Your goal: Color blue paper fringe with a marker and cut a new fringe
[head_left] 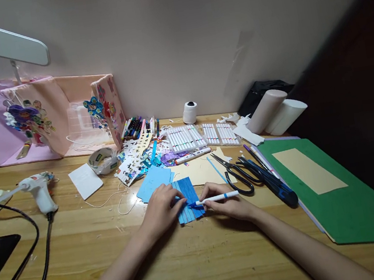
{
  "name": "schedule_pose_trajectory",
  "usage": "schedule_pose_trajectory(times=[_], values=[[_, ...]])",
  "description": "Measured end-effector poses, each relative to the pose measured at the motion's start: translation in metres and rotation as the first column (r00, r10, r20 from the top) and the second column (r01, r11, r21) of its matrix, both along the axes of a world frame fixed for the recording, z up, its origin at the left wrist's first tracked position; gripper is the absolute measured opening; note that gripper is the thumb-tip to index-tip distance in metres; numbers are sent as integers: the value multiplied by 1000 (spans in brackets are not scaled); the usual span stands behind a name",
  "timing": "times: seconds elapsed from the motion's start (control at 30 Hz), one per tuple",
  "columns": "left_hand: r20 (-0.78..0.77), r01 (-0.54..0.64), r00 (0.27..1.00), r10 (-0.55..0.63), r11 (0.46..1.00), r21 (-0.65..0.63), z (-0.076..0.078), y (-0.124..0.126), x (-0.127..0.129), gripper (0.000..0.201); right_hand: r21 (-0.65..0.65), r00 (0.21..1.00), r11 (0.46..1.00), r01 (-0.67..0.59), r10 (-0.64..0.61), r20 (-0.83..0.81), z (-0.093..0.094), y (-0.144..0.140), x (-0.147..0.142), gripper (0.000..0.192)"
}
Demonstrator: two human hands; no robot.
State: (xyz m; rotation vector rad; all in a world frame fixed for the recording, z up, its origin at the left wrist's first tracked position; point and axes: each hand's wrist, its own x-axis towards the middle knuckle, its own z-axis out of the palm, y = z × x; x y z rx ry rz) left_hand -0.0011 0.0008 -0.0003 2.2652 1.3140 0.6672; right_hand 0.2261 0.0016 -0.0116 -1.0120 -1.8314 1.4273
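A small blue paper piece lies on the table in front of me, its right part coloured darker blue and its left part pale with stripes. My left hand holds it down at its left side, thumb and fingertips on the paper. In my right hand is a white marker with a blue band, pinched near its tip. The blue tip touches the paper close to the left thumb. Behind my left hand lie plain light-blue sheets. Black-handled scissors rest beyond my right hand.
At left are a hot glue gun with its cord and a tape roll. Paper scraps, marker cases and a thread spool stand behind. A blue-black utility knife lies beside a green board at right.
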Motion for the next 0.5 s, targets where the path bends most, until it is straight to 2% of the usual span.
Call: schedule_pose_trajectory(times=[0.23, 0.4, 0.5], values=[[-9, -2, 1000, 2, 999, -52, -6, 5, 0, 11, 49, 996, 998, -34, 30, 82, 1, 0, -2, 9], [25, -12, 1000, 14, 997, -77, -8, 6, 0, 10, 48, 997, 999, -4, 1, 75, 2, 1, -2, 10], [34, -12, 999, 14, 997, -81, -8, 6, 0, 8, 62, 993, 997, -42, 34, 111, 2, 1, -1, 8]])
